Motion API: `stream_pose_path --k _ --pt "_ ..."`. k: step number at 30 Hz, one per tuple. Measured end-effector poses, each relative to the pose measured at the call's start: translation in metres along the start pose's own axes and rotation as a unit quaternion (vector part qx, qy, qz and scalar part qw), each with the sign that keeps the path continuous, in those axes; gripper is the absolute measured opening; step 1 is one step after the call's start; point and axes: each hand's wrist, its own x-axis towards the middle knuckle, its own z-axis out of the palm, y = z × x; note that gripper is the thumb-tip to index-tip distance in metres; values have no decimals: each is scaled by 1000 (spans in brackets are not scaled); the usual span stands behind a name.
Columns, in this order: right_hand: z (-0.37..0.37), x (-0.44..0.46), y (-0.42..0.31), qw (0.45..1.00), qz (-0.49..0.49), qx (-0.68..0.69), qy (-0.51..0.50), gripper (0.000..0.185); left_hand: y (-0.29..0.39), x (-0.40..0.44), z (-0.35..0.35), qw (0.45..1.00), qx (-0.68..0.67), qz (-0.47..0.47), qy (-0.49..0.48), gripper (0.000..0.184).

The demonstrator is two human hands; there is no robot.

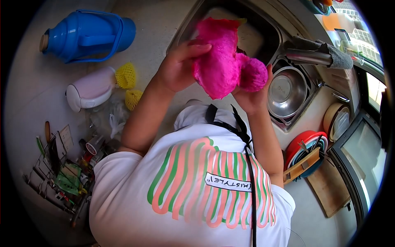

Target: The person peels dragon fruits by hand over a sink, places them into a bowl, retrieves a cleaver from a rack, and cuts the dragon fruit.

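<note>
A bright pink dragon fruit peel (218, 61), with its pulpy inner side showing and a green-tipped edge at the top, is held over the near edge of the sink. My left hand (179, 66) grips its left side, thumb pressed on the pink surface. A rounded, bumpy pink lump of dragon fruit (253, 75) touches the peel on the right. My right hand (254, 94) closes around that lump from below and from the right; most of its fingers are hidden behind the fruit.
A double sink (181, 33) lies beyond my hands, with a metal basin (284, 86) in its right bowl. A blue thermos (94, 36), an electric kettle (92, 88) and yellow foam nets (125, 75) are at left. Stacked colanders (298, 144) and a cutting board (329, 189) stand right.
</note>
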Motion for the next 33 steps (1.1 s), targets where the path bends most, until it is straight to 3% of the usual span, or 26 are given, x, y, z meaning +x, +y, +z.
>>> stream_pose_path --k 7,13,16,19,22,27,29,31,33 --pt "-4 -2 6 998 41 14 -35 81 -1 -5 -4 999 -37 10 -1 40" --pt "-16 -8 5 978 78 141 -134 87 4 -13 -23 998 18 7 66 46" --pt "-17 -12 4 966 108 155 -178 90 12 -13 -20 996 68 -11 63 37" --pt "-19 -17 2 970 116 136 -168 90 18 -10 -28 992 110 -31 59 36" --pt "-13 -24 0 986 101 114 -74 90 21 -7 -30 987 134 -33 81 36" --pt "-34 -12 0 961 102 64 -251 93 21 -8 4 987 136 -14 88 37" --pt "-33 -10 0 964 103 33 -243 92 22 -10 16 989 117 -16 86 39" --pt "-25 -10 1 983 102 -3 -155 91 23 -11 23 994 77 -35 67 41" --pt "-8 -10 9 993 85 -58 -61 90 17 -20 24 981 120 -24 151 44"
